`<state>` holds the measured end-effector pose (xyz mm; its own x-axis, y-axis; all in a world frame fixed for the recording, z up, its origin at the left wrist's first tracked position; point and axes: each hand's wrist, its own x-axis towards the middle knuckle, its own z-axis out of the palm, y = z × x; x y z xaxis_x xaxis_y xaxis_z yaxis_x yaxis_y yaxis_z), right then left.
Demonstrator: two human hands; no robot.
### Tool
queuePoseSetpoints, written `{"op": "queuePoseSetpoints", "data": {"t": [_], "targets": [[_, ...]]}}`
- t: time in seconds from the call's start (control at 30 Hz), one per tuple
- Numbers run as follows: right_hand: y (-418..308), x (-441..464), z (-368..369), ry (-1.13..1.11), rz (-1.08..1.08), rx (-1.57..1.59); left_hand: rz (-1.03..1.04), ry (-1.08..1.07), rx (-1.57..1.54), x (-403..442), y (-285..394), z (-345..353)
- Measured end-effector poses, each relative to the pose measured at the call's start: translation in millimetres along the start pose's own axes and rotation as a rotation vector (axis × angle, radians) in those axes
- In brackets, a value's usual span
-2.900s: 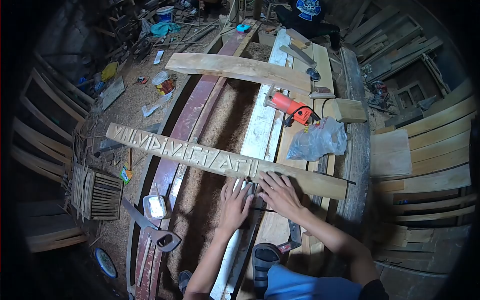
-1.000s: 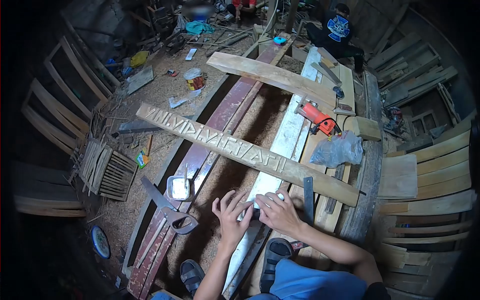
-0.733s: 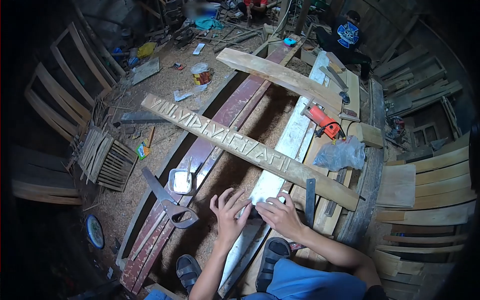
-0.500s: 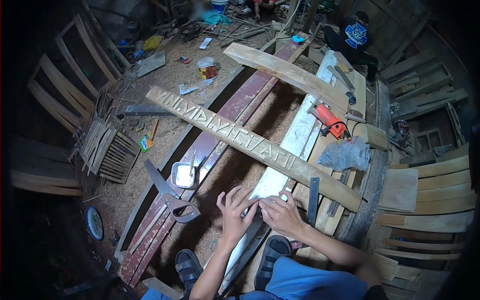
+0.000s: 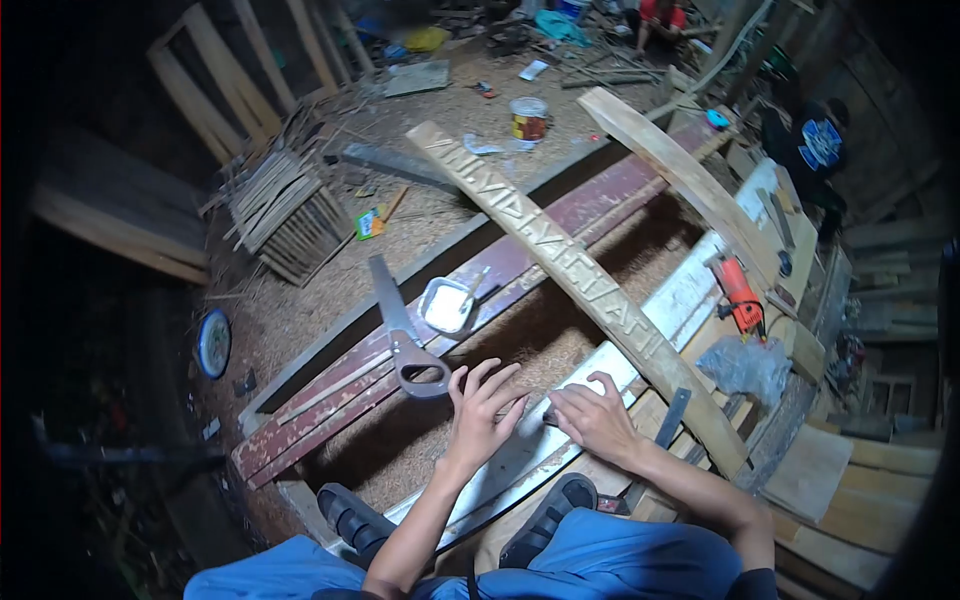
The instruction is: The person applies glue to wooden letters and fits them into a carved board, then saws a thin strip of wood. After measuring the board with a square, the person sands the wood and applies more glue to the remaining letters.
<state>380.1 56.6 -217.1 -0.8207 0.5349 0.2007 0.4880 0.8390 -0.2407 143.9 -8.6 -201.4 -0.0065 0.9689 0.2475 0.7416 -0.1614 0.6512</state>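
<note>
My left hand (image 5: 487, 412) is raised over the white-painted board (image 5: 590, 378), its fingers spread and nothing visible in them. Close beside it, my right hand (image 5: 598, 422) has curled fingers pinched around a small dark thing, too little of which shows to name. Beyond both hands a long wooden plank (image 5: 560, 255) with raised carved letters lies across the boards. A handsaw (image 5: 408, 345) rests on the dark red board (image 5: 350, 408) left of my left hand. Next to the saw is a white tub (image 5: 446, 306) with a brush in it. A dark metal straightedge (image 5: 673, 418) lies right of my right hand.
An orange-red power tool (image 5: 738, 295) and a clear plastic bag (image 5: 745, 366) lie at the right. A second plank (image 5: 680, 180) crosses farther back. Gaps over sawdust separate the boards. A slatted wooden crate (image 5: 290, 215) stands left. Two people are at the back.
The view has swung left, so the bench and plank appear shifted right. My hands have moved slightly apart, and the left fingers have drawn away from the right hand.
</note>
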Motion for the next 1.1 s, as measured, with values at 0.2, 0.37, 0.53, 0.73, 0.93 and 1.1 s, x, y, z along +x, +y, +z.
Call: {"op": "queuePoseSetpoints", "data": {"t": [0.2, 0.37, 0.53, 0.73, 0.93, 1.1], "targets": [[0, 56, -32, -0.055, -0.348, -0.120, -0.095, 0.072, 0.048, -4, -8, -35], [-24, 117, -49, -0.067, -0.488, -0.150, -0.151, 0.200, 0.019, 0, -25, -58], [-64, 143, -18, -0.064, -0.357, -0.003, -0.241, 0.329, -0.054, -17, -66, -66], [-96, 150, 35, -0.182, -0.303, 0.012, -0.460, 0.480, -0.132, -57, -145, -53], [-152, 179, 122, -0.037, 0.123, 0.137, -0.301, 0.438, 0.150, -58, -224, -63], [-181, 180, 174, 0.042, 0.424, 0.153, -0.100, 0.276, 0.146, -60, -274, -59]]}}
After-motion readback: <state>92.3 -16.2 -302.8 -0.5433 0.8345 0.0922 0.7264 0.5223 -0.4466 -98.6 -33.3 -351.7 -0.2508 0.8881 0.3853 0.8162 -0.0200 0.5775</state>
